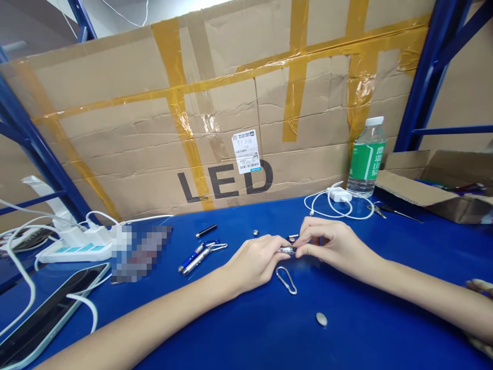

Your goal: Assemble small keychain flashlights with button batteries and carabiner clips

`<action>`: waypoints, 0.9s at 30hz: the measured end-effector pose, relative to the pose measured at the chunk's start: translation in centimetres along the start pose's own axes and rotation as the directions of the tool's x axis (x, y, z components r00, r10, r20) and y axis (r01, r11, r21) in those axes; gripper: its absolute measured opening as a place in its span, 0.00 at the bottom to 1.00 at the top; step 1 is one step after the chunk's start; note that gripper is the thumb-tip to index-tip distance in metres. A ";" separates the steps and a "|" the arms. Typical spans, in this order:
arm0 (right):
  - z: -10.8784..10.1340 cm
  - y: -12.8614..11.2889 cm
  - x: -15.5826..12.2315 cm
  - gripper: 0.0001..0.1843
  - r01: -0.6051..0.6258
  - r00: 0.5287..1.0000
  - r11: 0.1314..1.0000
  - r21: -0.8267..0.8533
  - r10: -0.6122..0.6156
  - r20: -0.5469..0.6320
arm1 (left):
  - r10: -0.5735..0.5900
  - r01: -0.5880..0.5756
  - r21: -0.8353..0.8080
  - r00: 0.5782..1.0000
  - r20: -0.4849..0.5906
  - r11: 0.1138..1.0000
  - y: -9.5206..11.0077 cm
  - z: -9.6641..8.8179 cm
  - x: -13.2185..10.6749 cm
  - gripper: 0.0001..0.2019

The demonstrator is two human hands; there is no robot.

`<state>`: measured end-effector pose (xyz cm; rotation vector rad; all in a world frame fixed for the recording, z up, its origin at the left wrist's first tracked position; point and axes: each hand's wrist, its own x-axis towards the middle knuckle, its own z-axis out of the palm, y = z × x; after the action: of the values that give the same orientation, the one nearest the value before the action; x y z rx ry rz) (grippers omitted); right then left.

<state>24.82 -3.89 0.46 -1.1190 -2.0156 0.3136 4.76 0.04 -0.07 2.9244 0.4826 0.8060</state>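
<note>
Both my hands meet over the blue table point(346, 339). My left hand point(254, 259) and my right hand point(327, 241) are each pinched on the ends of a small silver metal tube point(287, 250), which looks like a keychain pen light. A silver carabiner clip point(287, 280) lies on the table just under the hands. A small metal part point(293, 237) sits right behind the tube. Two more pen lights, one blue point(196, 253) and one silver point(200, 259), lie to the left, with a short black tube point(206, 230) behind them.
A taped cardboard sheet marked LED point(227, 182) walls the back. A water bottle point(366, 156), a white charger with cable point(339, 198) and an open carton point(435, 192) stand at the right. A power strip point(77, 246) and a phone point(50, 313) lie at the left. Button cells point(321, 319) lie loose.
</note>
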 end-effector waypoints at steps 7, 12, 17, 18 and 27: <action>0.3 -0.7 0.2 0.13 -0.230 0.973 0.963 0.142 0.224 0.055 | 0.013 -0.012 0.041 0.999 -0.040 0.999 0.0 0.0 0.0 0.08; 0.6 -1.0 0.3 0.16 -0.337 0.941 0.906 0.255 0.316 0.121 | 0.023 -0.018 0.089 0.998 -0.060 0.996 0.0 0.0 0.0 0.08; 0.8 -0.8 0.3 0.16 -0.371 0.929 0.889 0.270 0.355 0.108 | 0.029 -0.011 0.142 0.992 -0.124 0.990 -0.1 0.2 -0.1 0.08; 0.9 -0.8 0.3 0.16 -0.371 0.929 0.888 0.271 0.356 0.103 | 0.029 -0.008 0.156 0.991 -0.134 0.988 -0.1 0.2 -0.1 0.09; 0.7 -0.9 0.6 0.19 -0.415 0.910 0.860 0.298 0.397 0.124 | 0.080 -0.031 0.232 0.976 -0.204 0.972 -0.1 0.3 0.1 0.13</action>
<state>23.60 -3.84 0.85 -1.3278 -1.6798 0.8675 4.97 0.13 -0.27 3.0863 0.5436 1.1525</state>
